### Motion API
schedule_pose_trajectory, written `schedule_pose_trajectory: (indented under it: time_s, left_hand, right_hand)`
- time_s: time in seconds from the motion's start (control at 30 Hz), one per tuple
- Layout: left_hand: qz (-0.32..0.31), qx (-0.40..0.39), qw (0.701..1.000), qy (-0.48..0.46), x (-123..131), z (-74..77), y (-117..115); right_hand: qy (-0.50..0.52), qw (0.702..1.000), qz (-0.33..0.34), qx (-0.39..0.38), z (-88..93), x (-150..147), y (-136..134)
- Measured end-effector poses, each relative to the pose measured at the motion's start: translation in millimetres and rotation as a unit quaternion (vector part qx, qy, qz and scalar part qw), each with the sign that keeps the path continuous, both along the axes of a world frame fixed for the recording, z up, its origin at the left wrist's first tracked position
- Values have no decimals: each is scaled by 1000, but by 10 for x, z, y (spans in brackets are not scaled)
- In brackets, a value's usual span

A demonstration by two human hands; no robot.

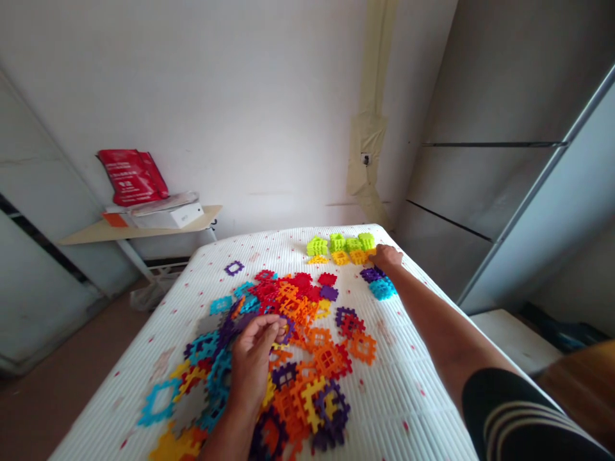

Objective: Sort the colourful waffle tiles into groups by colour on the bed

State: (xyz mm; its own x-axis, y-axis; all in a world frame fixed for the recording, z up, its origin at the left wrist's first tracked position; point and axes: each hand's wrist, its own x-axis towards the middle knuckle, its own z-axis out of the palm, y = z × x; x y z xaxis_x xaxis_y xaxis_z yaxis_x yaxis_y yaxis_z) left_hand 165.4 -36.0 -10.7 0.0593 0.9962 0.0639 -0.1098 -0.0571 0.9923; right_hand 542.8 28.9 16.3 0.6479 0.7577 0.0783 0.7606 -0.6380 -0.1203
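My left hand is over the middle of a loose heap of notched plastic building tiles, its thumb and fingers closed at the edge of a purple tile. My right hand reaches to the far right of the bed-like surface, fingers closed at a yellow tile, at the end of the yellow row. Its fingertips are partly hidden. Beside it lie small yellow stacks, with lime-green stacks behind them. Just below the hand are a purple stack and a light-blue stack.
Mixed tiles in red, orange, blue and other colours spread over the white ribbed cover. One purple tile lies apart at the left. A side table bears a white box and a red bag.
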Motion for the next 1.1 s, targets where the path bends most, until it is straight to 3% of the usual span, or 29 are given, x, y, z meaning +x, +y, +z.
schedule_pose_trajectory:
  time_s: [0.13, 0.23, 0.33, 0.4, 0.5, 0.67, 0.8, 1.1]
  left_hand:
    - [1, 5, 1000, 6, -3, -14, 8]
    - [2, 10, 1000, 16, 2, 13, -3]
    - [-9, 12, 999, 41, 15, 68, -34]
    - [-28, 18, 997, 64, 28, 95, -55]
    - [-62, 44, 990, 117, 44, 88, -67]
    - [-103, 84, 971, 201, 57, 6, -42]
    - [-109, 124, 962, 217, 61, 8, -40]
    - [-129, 130, 957, 224, 56, 1, -40]
  right_hand:
    - [-25, 1000, -5, 9, 73, -50, -33]
    - [-67, 995, 33, 71, 187, -214, -120]
    - [-25, 977, 185, 107, 256, -557, -286]
    - [41, 946, 313, 67, 242, -854, -426]
    - [47, 922, 385, 9, 152, -1279, -608]
    - [-36, 942, 330, -41, 5, -1626, -682]
    - [-56, 953, 297, -15, -52, -1639, -627]
    - [-6, 967, 255, -24, -151, -1603, -514]
